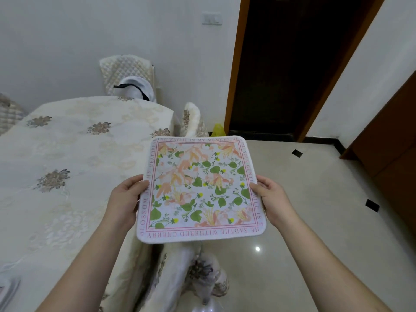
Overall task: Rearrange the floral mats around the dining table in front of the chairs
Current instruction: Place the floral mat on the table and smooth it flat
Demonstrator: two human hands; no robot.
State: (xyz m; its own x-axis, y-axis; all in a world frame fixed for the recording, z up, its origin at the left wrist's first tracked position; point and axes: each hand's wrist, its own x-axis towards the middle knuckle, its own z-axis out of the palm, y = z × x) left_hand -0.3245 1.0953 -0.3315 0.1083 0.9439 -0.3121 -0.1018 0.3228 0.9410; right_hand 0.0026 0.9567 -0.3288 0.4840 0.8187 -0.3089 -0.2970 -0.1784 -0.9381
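Two hands, left hand (126, 199) and right hand (273, 201), grip one floral mat (200, 190) by opposite edges, held off the bench (67, 165); no mat visible on it; placement remains.

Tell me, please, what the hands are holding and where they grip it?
The floral mat: left hand grips its left edge, right hand its right edge.

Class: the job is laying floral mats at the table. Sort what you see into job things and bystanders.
Job: floral mat, left hand, right hand, dining table, chair.
Bystanders: yellow bag, doorway, wall switch.
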